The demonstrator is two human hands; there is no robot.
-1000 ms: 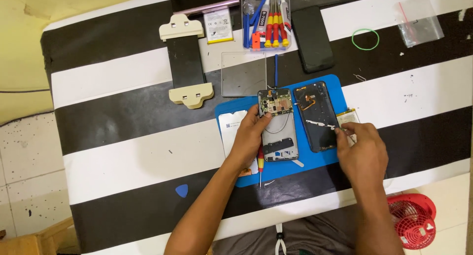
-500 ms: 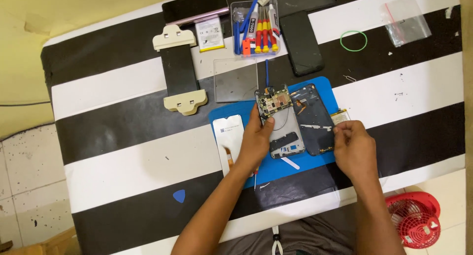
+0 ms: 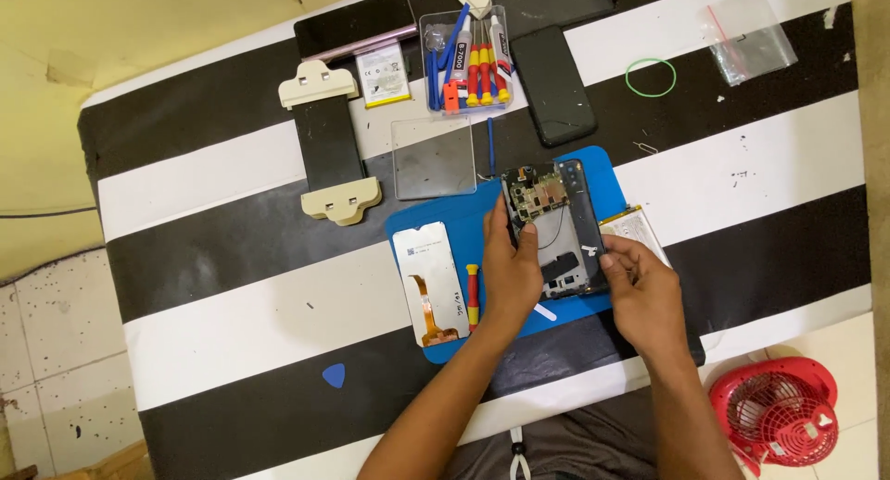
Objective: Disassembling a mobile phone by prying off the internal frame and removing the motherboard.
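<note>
Since a moment ago both hands have drawn together over the opened phone (image 3: 554, 225) on the blue mat (image 3: 445, 234): the dark back part that lay flat beside the circuit board now stands tilted on edge between them. Left hand (image 3: 513, 274) grips the phone's left edge, fingers curled; right hand (image 3: 644, 290) pinches the dark part's lower end between thumb and fingers. What the fingertips press underneath is hidden by the hands themselves. A detached screen panel (image 3: 430, 282) with an orange ribbon lies left of the left hand, a small red-handled screwdriver (image 3: 472, 295) beside it. A white-labelled battery (image 3: 634, 228) peeks out behind the right hand, half covered. Further up the striped table (image 3: 232, 285) sit another yellow-edged battery (image 3: 382, 74), a clear box of tools (image 3: 466, 61), cut off at the top, and a clear plastic bag (image 3: 749, 33).
</note>
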